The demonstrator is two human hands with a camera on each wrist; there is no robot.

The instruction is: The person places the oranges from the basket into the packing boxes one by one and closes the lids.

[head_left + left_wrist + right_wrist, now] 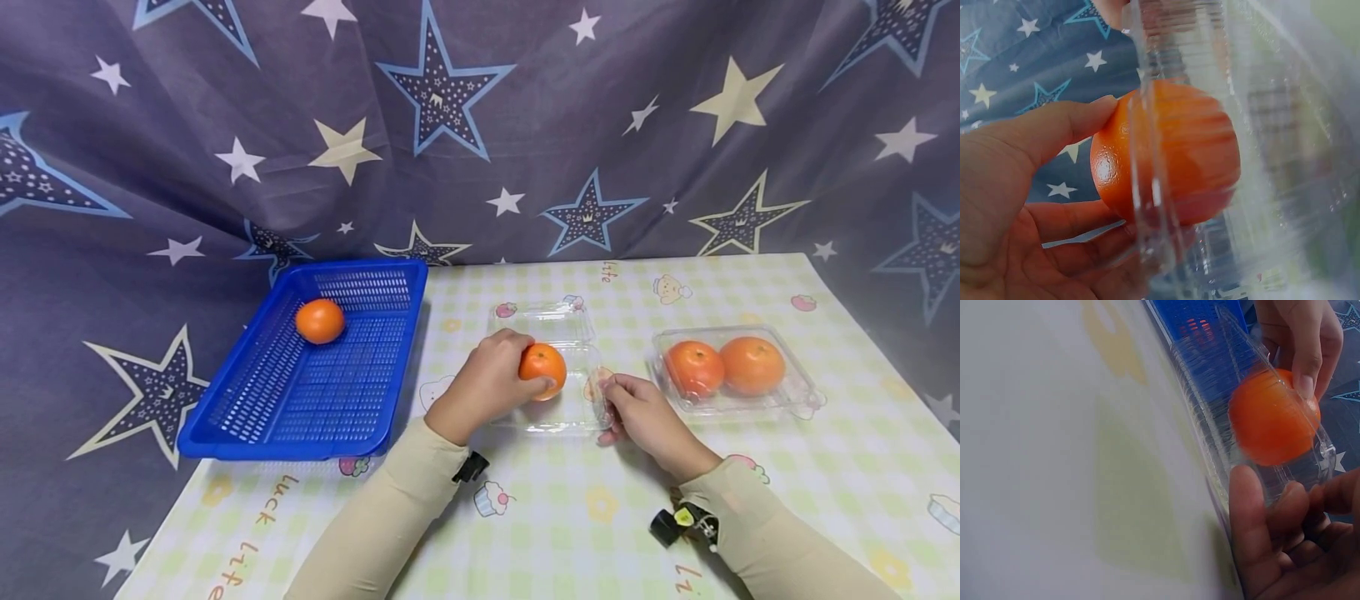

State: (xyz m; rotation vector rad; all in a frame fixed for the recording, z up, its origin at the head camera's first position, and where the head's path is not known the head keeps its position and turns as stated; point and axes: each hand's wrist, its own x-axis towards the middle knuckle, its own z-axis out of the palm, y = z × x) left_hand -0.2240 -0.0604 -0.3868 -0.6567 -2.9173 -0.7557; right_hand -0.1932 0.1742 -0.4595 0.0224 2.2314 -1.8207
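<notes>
My left hand (495, 377) grips an orange (543, 372) with thumb and fingers curled about its sides. The fruit is at the left part of a clear plastic clamshell box (581, 412), whose lid (542, 322) lies folded back on the far side. In the left wrist view the orange (1179, 156) shows partly through the clear wall. My right hand (643, 417) pinches the box's right edge between thumb and fingers; in the right wrist view its fingertips (1247, 494) are at the plastic rim, near the orange (1272, 419).
On the left stands a blue plastic basket (390, 392) with one orange (320, 322) in its far left corner. To the right, a second clear box (787, 400) holds two oranges (753, 366). A checked cloth (570, 517) covers the table; a star-patterned curtain (510, 100) hangs behind.
</notes>
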